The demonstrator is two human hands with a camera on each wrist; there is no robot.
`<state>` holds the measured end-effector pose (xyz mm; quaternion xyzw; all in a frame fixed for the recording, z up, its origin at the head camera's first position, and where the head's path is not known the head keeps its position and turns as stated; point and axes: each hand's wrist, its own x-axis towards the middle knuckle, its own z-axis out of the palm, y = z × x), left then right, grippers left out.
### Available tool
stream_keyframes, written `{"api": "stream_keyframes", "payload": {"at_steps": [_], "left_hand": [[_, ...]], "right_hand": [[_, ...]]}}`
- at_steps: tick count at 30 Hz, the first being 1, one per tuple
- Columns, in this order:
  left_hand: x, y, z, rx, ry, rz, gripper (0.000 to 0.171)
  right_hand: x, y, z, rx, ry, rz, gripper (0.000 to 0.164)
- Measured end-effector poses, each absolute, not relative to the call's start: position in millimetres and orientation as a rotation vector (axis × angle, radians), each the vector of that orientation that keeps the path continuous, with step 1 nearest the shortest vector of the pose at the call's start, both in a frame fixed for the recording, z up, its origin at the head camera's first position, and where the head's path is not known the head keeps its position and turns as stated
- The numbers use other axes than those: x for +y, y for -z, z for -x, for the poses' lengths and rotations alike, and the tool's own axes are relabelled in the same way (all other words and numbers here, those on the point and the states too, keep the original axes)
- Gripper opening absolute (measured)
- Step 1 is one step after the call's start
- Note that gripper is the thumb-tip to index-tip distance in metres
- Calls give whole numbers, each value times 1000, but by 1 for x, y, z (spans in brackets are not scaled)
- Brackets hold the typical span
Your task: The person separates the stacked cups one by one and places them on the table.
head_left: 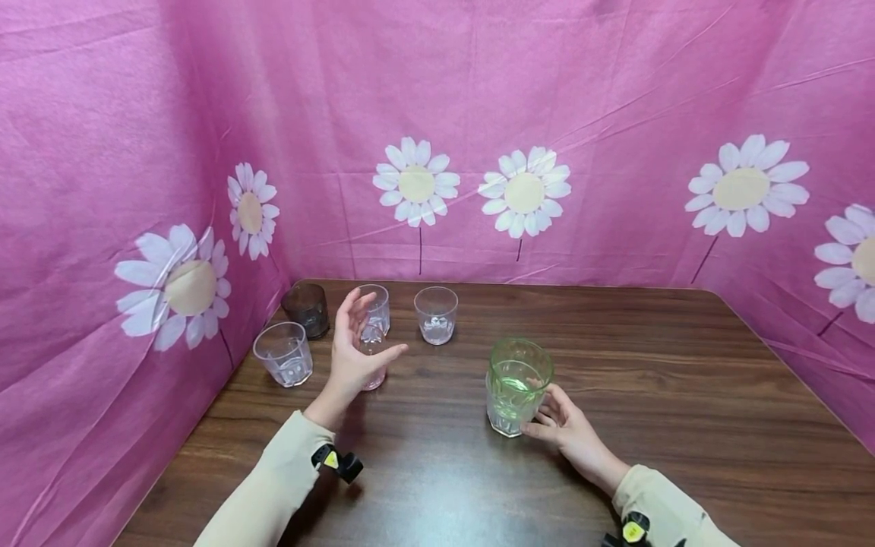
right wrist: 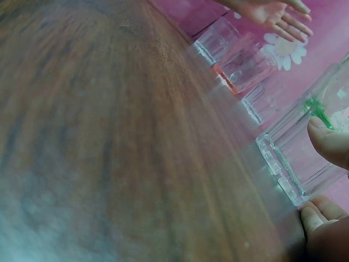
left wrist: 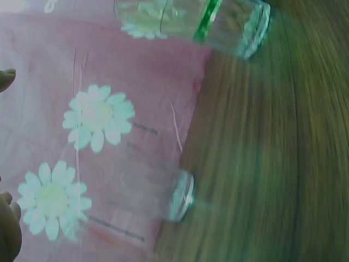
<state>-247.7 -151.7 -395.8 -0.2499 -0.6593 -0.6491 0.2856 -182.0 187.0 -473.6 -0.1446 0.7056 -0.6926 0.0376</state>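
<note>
A green-tinted glass (head_left: 519, 355) sits nested inside a clear glass (head_left: 503, 424) at the right of the table's middle. My right hand (head_left: 570, 434) grips the clear glass low on its right side, thumb in front and fingers behind. In the right wrist view the clear glass (right wrist: 292, 164) has its base at the tabletop. My left hand (head_left: 354, 355) is raised with fingers spread, overlapping a pink-tinted glass (head_left: 373, 376) in the head view, and holds nothing. Only fingertips (left wrist: 10, 232) of it show at the left wrist view's edge.
Behind the pink glass is a clear glass (head_left: 378, 304), with another clear glass (head_left: 436, 315) to its right. At the left edge stand a dark glass (head_left: 306, 311) and a clear glass (head_left: 283, 355). A pink flowered cloth (head_left: 472, 99) walls in the wooden table (head_left: 670, 380).
</note>
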Motion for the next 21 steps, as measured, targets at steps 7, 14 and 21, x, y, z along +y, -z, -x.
{"api": "stream_keyframes", "payload": {"at_steps": [7,14,21], "left_hand": [[-129,390,244,-1787,1817,780,107],[-99,392,238,-1805,1916,845,109],[-69,397,233,-1821,2009,975,111]], "right_hand": [[187,473,182,2161,2129,456,67],[187,473,182,2163,2122,425,69],[186,472,182,2170,2114,414,70]]}}
